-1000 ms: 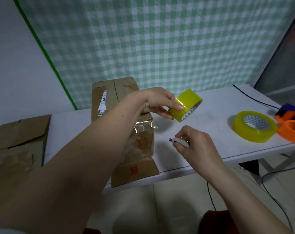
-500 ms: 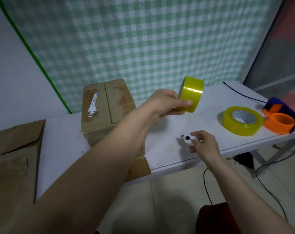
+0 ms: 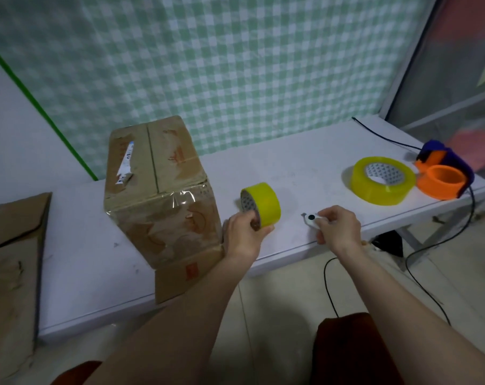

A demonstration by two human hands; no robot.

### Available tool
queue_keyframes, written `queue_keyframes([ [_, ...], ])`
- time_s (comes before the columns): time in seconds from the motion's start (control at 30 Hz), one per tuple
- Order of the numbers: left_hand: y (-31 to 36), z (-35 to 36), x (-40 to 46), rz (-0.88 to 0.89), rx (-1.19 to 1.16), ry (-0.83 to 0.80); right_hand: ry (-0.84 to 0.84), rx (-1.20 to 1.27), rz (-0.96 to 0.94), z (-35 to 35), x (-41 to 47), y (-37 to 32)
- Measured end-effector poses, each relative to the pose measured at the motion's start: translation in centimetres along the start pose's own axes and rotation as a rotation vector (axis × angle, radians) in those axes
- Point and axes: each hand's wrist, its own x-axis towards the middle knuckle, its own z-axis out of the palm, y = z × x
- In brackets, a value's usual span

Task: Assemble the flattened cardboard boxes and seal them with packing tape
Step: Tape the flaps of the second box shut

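An assembled cardboard box (image 3: pixel 163 190) stands on the white table (image 3: pixel 291 173), with clear tape across its top edge and one bottom flap (image 3: pixel 185 273) sticking out over the table's front edge. My left hand (image 3: pixel 245 236) grips a small yellow tape roll (image 3: pixel 262 204) standing on its edge on the table, just right of the box. My right hand (image 3: pixel 337 227) holds a small white cutter (image 3: pixel 310 219) with a black button, its tip pointing left over the table.
A flattened cardboard box (image 3: pixel 10 262) lies at the left end of the table. A larger yellow tape roll (image 3: pixel 382 176) and an orange and purple tape dispenser (image 3: pixel 444 173) sit at the right end. Black cables (image 3: pixel 380 136) run over the table's right side and down to the floor.
My left hand has lowered the small yellow roll from mid-air down onto the table beside the box. My right hand keeps the cutter near the front edge.
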Motion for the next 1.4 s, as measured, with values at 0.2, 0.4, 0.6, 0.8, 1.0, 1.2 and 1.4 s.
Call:
queue_keyframes([
  [0.2,0.3,-1.4,-0.2,0.047,0.218,-0.201,0.007,-0.198,-0.016,0.1,-0.1,0.3],
  [0.4,1.6,-6.3,-6.9,0.337,0.130,-0.028,0.068,-0.123,-0.222,-0.4,-2.9,-1.9],
  [0.6,2.6,-15.4,-8.6,0.709,0.289,0.420,0.133,0.073,-0.669,2.6,-9.3,-7.7],
  [0.8,0.3,-21.1,-6.0,0.327,0.585,0.308,-0.015,0.019,-1.074,7.5,-14.5,-15.0],
  [1.0,-1.0,-22.0,-6.0,0.413,0.491,0.255,-0.337,-0.422,-0.852,11.4,-10.4,-19.3],
  [1.2,-2.5,-22.4,-5.6,0.475,0.429,0.253,-0.292,-0.008,-0.760,12.7,-7.8,-17.2],
  [1.4,-3.4,-22.2,-4.9,0.509,0.347,0.282,-0.155,0.064,-0.977,13.9,-6.7,-14.8],
])
